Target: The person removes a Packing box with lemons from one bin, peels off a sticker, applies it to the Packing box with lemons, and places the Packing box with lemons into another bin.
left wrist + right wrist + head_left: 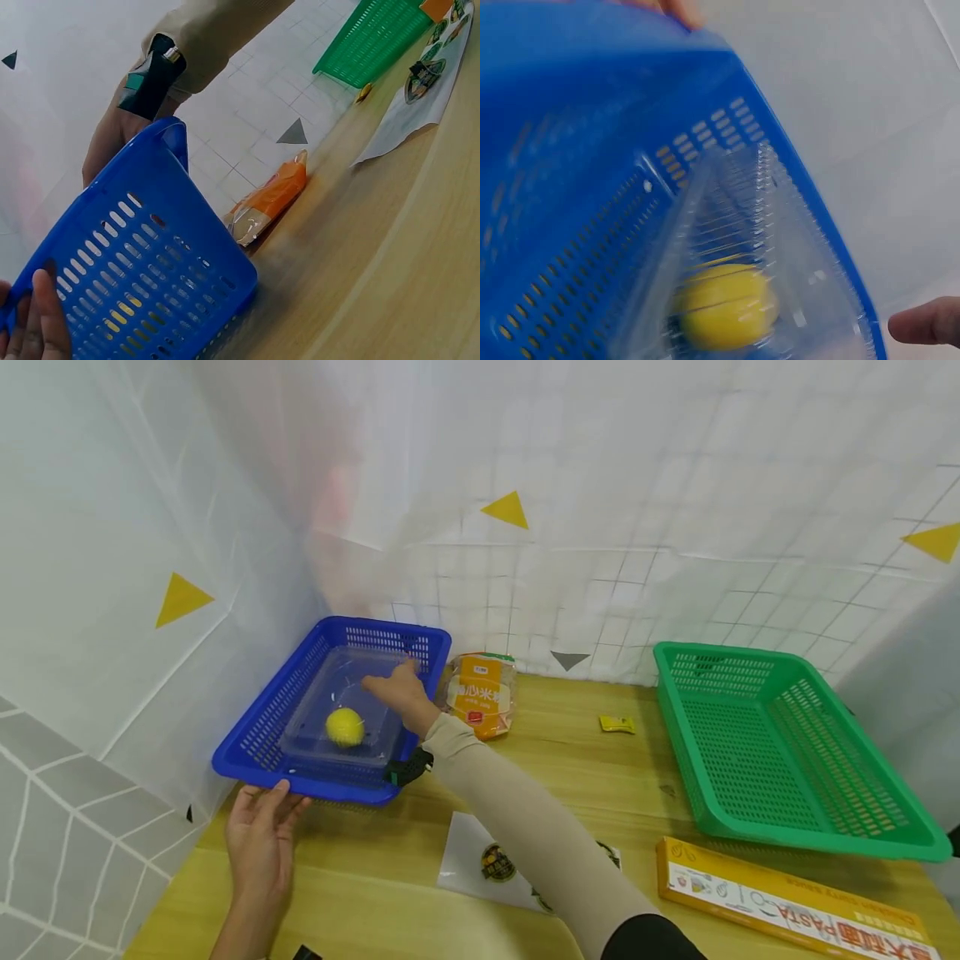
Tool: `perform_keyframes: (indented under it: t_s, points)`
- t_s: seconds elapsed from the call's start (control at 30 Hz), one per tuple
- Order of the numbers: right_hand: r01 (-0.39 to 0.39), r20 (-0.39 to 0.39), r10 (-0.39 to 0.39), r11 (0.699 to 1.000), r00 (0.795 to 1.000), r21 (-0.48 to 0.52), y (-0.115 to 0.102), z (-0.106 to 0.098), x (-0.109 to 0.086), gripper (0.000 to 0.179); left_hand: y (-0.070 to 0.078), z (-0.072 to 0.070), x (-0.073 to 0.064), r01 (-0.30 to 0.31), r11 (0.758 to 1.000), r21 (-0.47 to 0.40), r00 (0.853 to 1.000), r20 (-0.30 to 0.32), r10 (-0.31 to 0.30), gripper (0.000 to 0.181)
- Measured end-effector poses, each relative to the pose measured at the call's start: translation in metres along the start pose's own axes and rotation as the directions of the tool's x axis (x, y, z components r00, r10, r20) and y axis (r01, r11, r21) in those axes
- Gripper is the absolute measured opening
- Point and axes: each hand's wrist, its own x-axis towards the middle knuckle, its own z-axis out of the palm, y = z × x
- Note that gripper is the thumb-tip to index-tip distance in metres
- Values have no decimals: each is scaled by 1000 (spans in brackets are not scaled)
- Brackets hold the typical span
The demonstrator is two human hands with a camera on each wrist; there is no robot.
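Note:
In the head view, a blue basket [258, 772] stands at the left, with a clear plastic container [303, 743] inside it. A yellow ball-like item [345, 727] sits in the container; its exact kind is unclear. My left hand [258, 843] grips the near rim of the basket, seen also as fingers [49, 319] at the rim in the left wrist view. Above the container's right side is my right hand [405, 693], thumb spread away from the fingers. The right wrist view shows that thumb [930, 322] apart from the basket; the other fingertips are hidden.
Right of the basket lies a bagged food packet [480, 697]. A small yellow sachet [617, 724] lies mid-table, and a green basket [690, 777] stands at the right. Nearer are a pasta box [795, 902] and a white printed sheet [468, 864], partly under the right forearm.

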Motion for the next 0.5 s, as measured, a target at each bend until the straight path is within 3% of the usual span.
perform_keyframes:
  t_s: [0.13, 0.27, 0.3, 0.37, 0.5]
  points:
    - [-87, -18, 89, 990, 996, 110, 1, 7, -3, 93, -2, 0, 1, 0, 1000, 2, 1000, -1, 0, 10]
    - [-79, -53, 87, 987, 995, 140, 2, 9, -3, 45, -2, -1, 2, -2, 1000, 12, 1000, -3, 2, 10]
    - [-78, -61, 87, 987, 994, 138, 2, 10, -4, 42, -2, -1, 2, -3, 1000, 16, 1000, -4, 3, 10]
    - [-81, -60, 89, 988, 994, 131, 2, 11, -5, 47, -2, -1, 2, -2, 1000, 19, 1000, -6, 3, 11]
    - [-87, -33, 93, 985, 995, 150, 2, 13, -9, 96, -1, 0, 1, -4, 1000, 22, 1000, -4, 4, 12]
